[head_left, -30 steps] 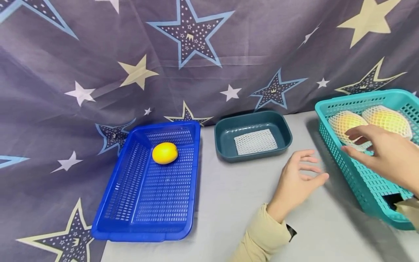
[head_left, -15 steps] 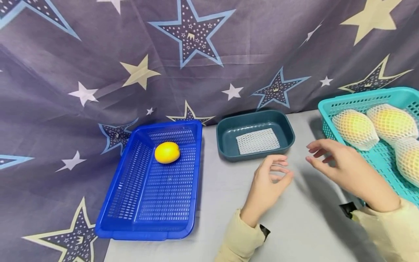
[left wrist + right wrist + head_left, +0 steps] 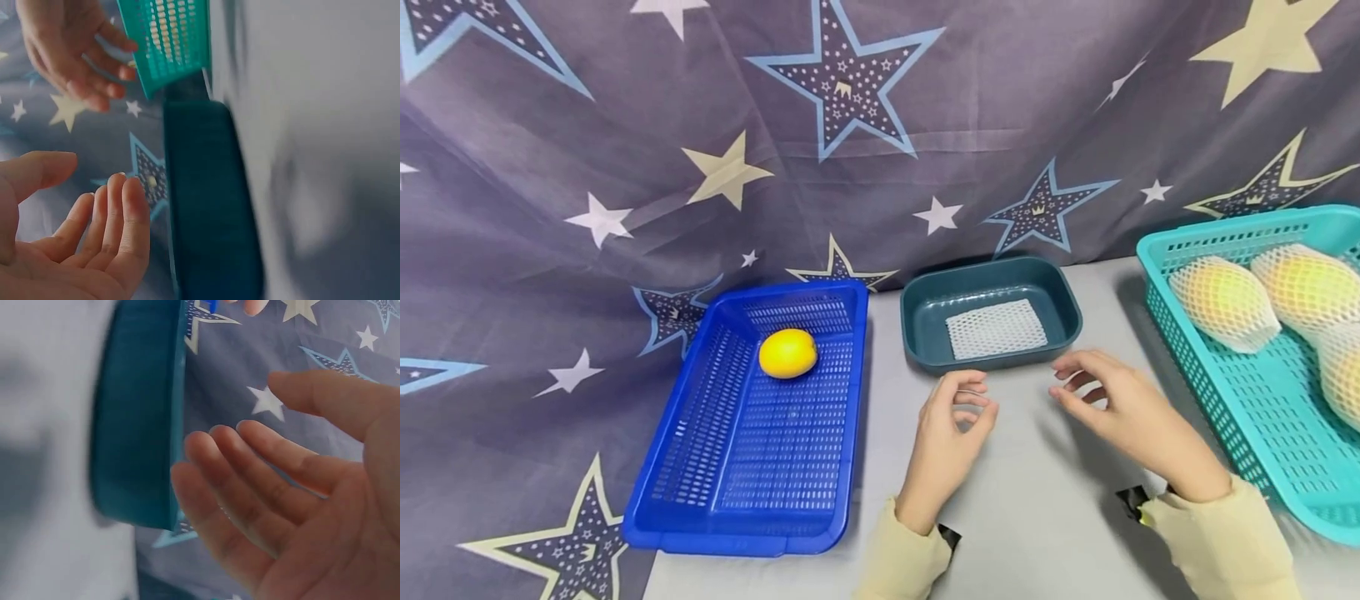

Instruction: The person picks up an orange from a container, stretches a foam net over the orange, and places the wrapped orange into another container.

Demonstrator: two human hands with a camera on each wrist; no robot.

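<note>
Both hands hover over the table just in front of a dark teal tray [image 3: 925, 354], which holds a flat white foam net [image 3: 997, 328]. My left hand [image 3: 946, 433] is at the tray's front left, fingers loosely bent, holding nothing. Near its front right corner is my right hand [image 3: 1120, 408], likewise bare, thumb apart from the fingers. In both wrist views the palms show nothing in them. A yellow lemon-like fruit [image 3: 787, 353] lies in the blue basket [image 3: 842, 467] at left. Net-wrapped yellow fruits [image 3: 1223, 302] sit in the turquoise basket [image 3: 1247, 433] at right.
A grey table [image 3: 1015, 517] carries all three containers. Behind them hangs a dark curtain [image 3: 1000, 92] printed with stars. The turquoise basket runs past the right edge of the head view.
Both hands have moved left, the right one from above the turquoise basket to the front of the teal tray. Nothing was picked up. The head view has shifted slightly.
</note>
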